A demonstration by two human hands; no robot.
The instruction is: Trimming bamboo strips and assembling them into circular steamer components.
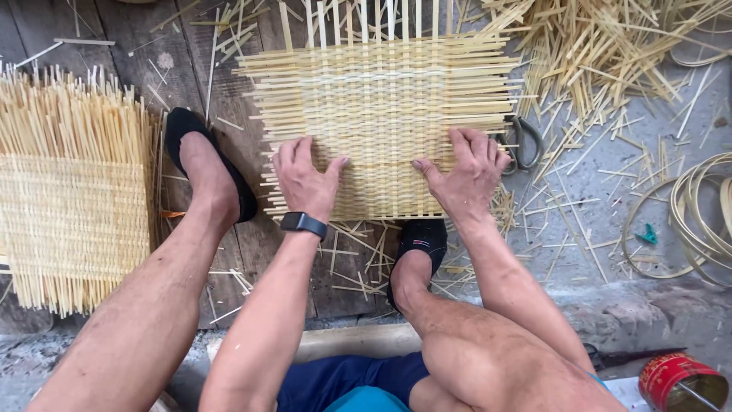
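Woven bamboo mat [381, 114], half-finished, flat on the plank floor [137, 46] between both feet: probably light, springy and stiff along the strips, loose and frayed at the unwoven ends, so best gripped at the tight woven near edge rather than the stray tips. Left hand [303, 179] and right hand [469, 172], apart, palms down, fingers spread and pressed on that near edge, clamped on nothing. Scissors [522, 141] just beside the right hand; loose bamboo offcuts [602, 46] scattered beyond.

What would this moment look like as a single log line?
left hand: flat on woven bamboo mat | right hand: flat on mat | scissors: beside right hand | finished mat: left
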